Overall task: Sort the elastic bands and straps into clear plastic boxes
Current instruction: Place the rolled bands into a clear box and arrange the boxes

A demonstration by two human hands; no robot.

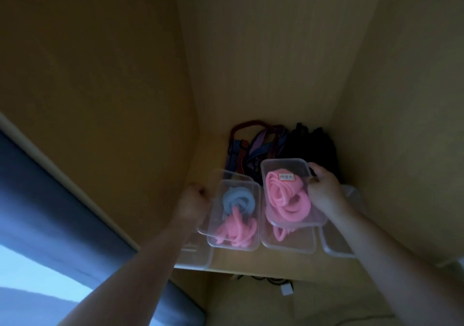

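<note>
My left hand [192, 204] grips the left edge of a clear plastic box [252, 244] that holds a coiled blue band [238, 199] and pink bands [236, 231]. With its fingers curled round the right rim, my right hand [325, 191] holds a second clear box [283, 165], raised and tilted, with pink bands [286, 201] and a small label inside. Under it stands another clear box [288, 244] with a bit of pink band in it.
Striped straps [253, 145] and a black bundle [311, 142] lie at the back of the wooden shelf [251, 268]. More clear boxes stand at the far left [195, 258] and far right [334, 246]. Wooden walls close in on both sides. A white plug [287, 289] hangs below.
</note>
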